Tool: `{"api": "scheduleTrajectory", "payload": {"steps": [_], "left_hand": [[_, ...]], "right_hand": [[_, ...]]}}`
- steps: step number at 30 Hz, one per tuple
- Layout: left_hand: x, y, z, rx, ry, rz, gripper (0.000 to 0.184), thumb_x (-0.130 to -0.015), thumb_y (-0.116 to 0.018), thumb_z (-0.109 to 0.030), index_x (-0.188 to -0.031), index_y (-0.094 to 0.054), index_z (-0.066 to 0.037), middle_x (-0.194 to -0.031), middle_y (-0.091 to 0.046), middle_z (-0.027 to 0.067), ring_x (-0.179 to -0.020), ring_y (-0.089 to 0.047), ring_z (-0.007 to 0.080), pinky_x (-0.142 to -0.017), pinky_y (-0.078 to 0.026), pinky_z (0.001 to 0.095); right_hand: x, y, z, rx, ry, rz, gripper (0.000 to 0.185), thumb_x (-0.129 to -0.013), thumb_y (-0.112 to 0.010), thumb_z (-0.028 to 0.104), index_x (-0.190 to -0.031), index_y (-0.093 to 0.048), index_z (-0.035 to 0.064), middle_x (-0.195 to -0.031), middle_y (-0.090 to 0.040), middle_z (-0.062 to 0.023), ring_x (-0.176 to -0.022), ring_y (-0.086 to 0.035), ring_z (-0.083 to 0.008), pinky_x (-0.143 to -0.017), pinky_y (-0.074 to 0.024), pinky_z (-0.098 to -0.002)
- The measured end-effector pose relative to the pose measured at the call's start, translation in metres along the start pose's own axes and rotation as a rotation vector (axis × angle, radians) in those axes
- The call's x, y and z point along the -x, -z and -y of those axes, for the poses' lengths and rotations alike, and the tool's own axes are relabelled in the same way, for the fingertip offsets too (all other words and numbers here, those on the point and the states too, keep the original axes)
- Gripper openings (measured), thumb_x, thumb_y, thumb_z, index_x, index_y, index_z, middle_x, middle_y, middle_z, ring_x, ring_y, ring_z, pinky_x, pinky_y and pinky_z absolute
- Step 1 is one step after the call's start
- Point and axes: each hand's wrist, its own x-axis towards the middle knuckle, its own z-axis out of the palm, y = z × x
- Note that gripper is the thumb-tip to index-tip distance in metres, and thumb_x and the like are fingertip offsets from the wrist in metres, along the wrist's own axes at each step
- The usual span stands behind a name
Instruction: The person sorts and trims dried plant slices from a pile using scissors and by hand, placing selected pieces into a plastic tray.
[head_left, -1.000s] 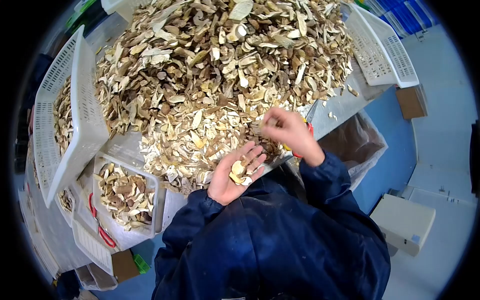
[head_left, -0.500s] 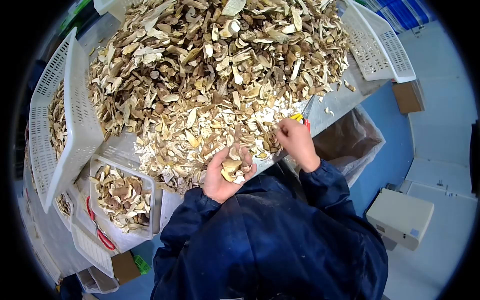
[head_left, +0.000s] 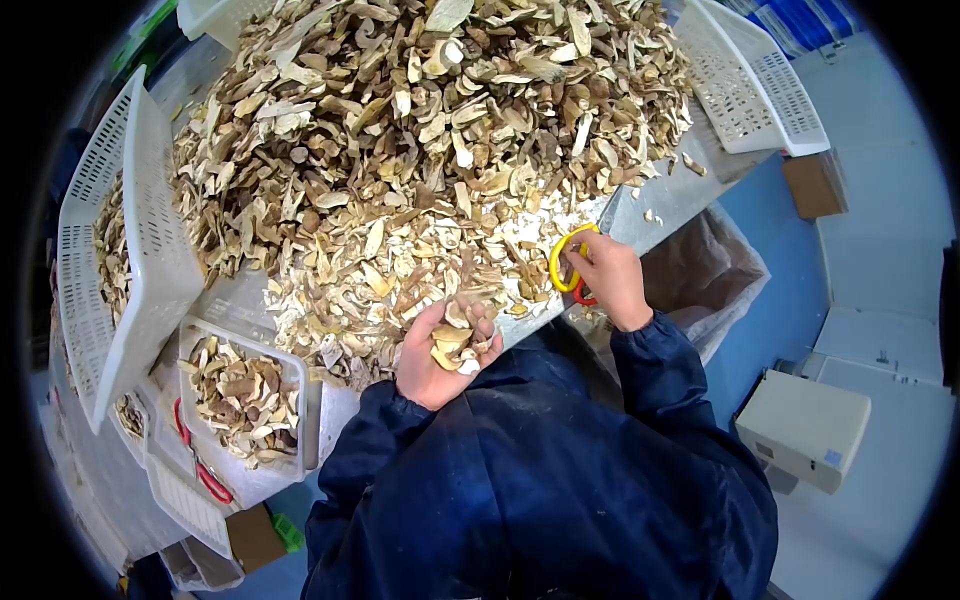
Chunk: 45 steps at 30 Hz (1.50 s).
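Observation:
My left hand (head_left: pixel 432 362) is palm up near my body, its fingers curled around several dried mushroom slices (head_left: pixel 452 346). My right hand (head_left: pixel 612 282), by the table's front edge, has its fingers closed on the handles of a pair of scissors (head_left: pixel 556 272) with yellow and red loops. The scissors' blades are hard to make out past the fingers. Beyond both hands lies a large heap of dried mushroom slices (head_left: pixel 400 150), with smaller pale pieces along its near side.
White perforated baskets (head_left: pixel 165 270) stand at the left and the far right (head_left: pixel 745 85). A tub (head_left: pixel 303 375) of slices sits at lower left, beside red-handled scissors (head_left: pixel 212 484). Under the table's right edge is a lined bin (head_left: pixel 735 290); a white box (head_left: pixel 803 425) stands farther right.
My right hand has moved slightly right and down and taken hold of the scissors, whose yellow loop now shows left of the fingers. My left hand still holds the slices, slightly farther left.

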Motion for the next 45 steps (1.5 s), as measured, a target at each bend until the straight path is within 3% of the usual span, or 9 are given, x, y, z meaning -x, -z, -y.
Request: {"api": "scheduleTrajectory", "payload": {"steps": [5,7,10,15,23,28,31,40,45], "left_hand": [[0.001,0.006,-0.001,0.015,0.013,-0.009,0.023,-0.096,-0.046,-0.030,-0.101,-0.057,-0.010,-0.101,-0.056,0.0058,-0.096,-0.056,0.0222,-0.092,-0.045,0.0425],[0.001,0.007,-0.001,0.003,0.008,-0.001,0.022,-0.096,-0.047,-0.029,-0.101,-0.057,-0.010,-0.101,-0.056,0.0060,-0.096,-0.055,0.0223,-0.091,-0.045,0.0419],[0.003,0.004,0.001,0.032,-0.002,-0.005,0.024,-0.097,-0.045,-0.028,-0.103,-0.057,-0.008,-0.100,-0.059,0.0084,-0.092,-0.058,0.0238,-0.088,-0.047,0.0427],[0.005,0.000,0.003,0.012,-0.009,-0.001,0.025,-0.098,-0.043,-0.028,-0.103,-0.057,-0.007,-0.101,-0.058,0.0085,-0.091,-0.058,0.0234,-0.088,-0.047,0.0418],[0.007,0.004,0.001,-0.006,-0.022,0.000,0.023,-0.096,-0.046,-0.030,-0.100,-0.057,-0.010,-0.100,-0.057,0.0060,-0.093,-0.056,0.0219,-0.088,-0.046,0.0402],[0.005,0.005,0.000,0.016,-0.011,0.034,0.025,-0.097,-0.044,-0.028,-0.102,-0.057,-0.007,-0.101,-0.058,0.0085,-0.092,-0.057,0.0229,-0.087,-0.047,0.0391],[0.005,0.008,-0.001,0.003,-0.017,0.015,0.025,-0.097,-0.045,-0.028,-0.102,-0.057,-0.007,-0.101,-0.058,0.0087,-0.092,-0.057,0.0226,-0.086,-0.048,0.0386],[0.006,0.007,-0.001,-0.062,-0.037,-0.029,0.022,-0.096,-0.047,-0.030,-0.098,-0.056,-0.011,-0.100,-0.056,0.0056,-0.091,-0.055,0.0217,-0.087,-0.047,0.0401],[0.006,0.010,-0.002,-0.046,-0.042,-0.029,0.021,-0.096,-0.047,-0.030,-0.098,-0.056,-0.011,-0.100,-0.056,0.0056,-0.091,-0.055,0.0218,-0.086,-0.047,0.0402]], "right_hand": [[-0.001,-0.006,-0.010,-0.145,0.055,0.043,0.013,-0.083,-0.064,0.017,-0.082,-0.065,0.0045,-0.068,-0.062,-0.0121,-0.063,-0.063,-0.0270,-0.056,-0.0473,-0.0359],[-0.005,-0.002,-0.022,-0.766,-0.166,0.128,0.015,-0.087,-0.058,0.013,-0.078,-0.059,0.0014,-0.060,-0.051,0.0007,-0.051,-0.045,-0.0091,-0.046,-0.0372,-0.0236],[-0.017,0.015,-0.021,-1.772,-0.344,0.237,0.019,-0.090,-0.054,0.013,-0.075,-0.044,0.0078,-0.061,-0.039,0.0012,-0.046,-0.037,-0.0056,-0.041,-0.0294,-0.0198],[-0.051,-0.007,0.006,-1.303,-0.399,0.472,0.013,-0.092,-0.055,0.014,-0.082,-0.052,0.0056,-0.064,-0.046,0.0036,-0.044,-0.039,-0.0055,-0.040,-0.0267,-0.0196],[-0.073,-0.053,0.043,0.117,0.156,0.139,0.021,-0.082,-0.066,0.023,-0.087,-0.063,0.0031,-0.065,-0.061,-0.0183,-0.063,-0.063,-0.0338,-0.058,-0.0473,-0.0416],[-0.077,-0.030,0.027,-0.936,-0.239,0.495,0.009,-0.087,-0.060,0.014,-0.083,-0.058,0.0058,-0.059,-0.047,0.0056,-0.047,-0.041,-0.0036,-0.042,-0.0307,-0.0191],[-0.074,-0.016,0.006,-1.639,-0.238,0.646,0.012,-0.086,-0.063,0.015,-0.090,-0.059,0.0052,-0.062,-0.046,0.0064,-0.046,-0.036,-0.0018,-0.041,-0.0257,-0.0184],[-0.077,-0.050,0.048,-0.125,0.382,0.102,0.012,-0.079,-0.064,0.015,-0.084,-0.064,0.0036,-0.070,-0.060,-0.0121,-0.063,-0.056,-0.0175,-0.059,-0.0448,-0.0301],[-0.079,-0.039,0.025,-0.822,-0.004,0.397,0.007,-0.083,-0.061,0.011,-0.084,-0.060,0.0039,-0.068,-0.058,-0.0030,-0.056,-0.052,-0.0107,-0.049,-0.0403,-0.0253]]}}
